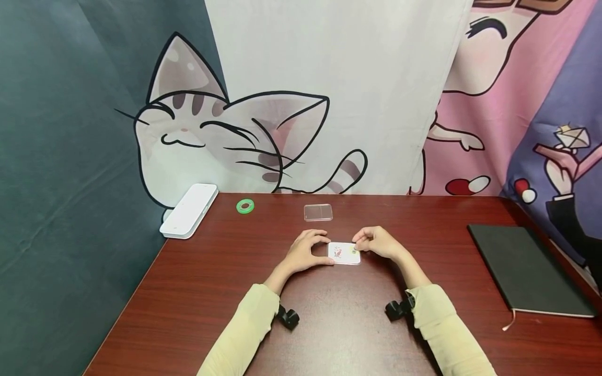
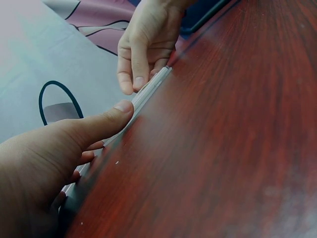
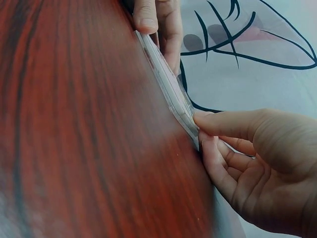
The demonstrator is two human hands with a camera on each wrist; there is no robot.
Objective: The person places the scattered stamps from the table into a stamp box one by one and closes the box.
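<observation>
A flat white case (image 1: pixel 344 254) with small red and green-yellow prints lies on the table. My left hand (image 1: pixel 301 254) grips its left end, thumb at the near corner and fingers at the far one. At the far right corner my right hand (image 1: pixel 378 243) has thumb and forefinger together. The right wrist view shows that right hand (image 3: pixel 267 163) pinching the edge of a thin clear sheet (image 3: pixel 186 99) slightly raised from the case (image 3: pixel 166 87). In the left wrist view the left thumb presses the case's side (image 2: pixel 148 92).
Behind the case lies a clear rectangular piece (image 1: pixel 317 212), with a green tape roll (image 1: pixel 245 206) farther left. A white box-like device (image 1: pixel 189 211) sits at the back left corner. On the right is a dark notebook (image 1: pixel 529 269) with a ribbon.
</observation>
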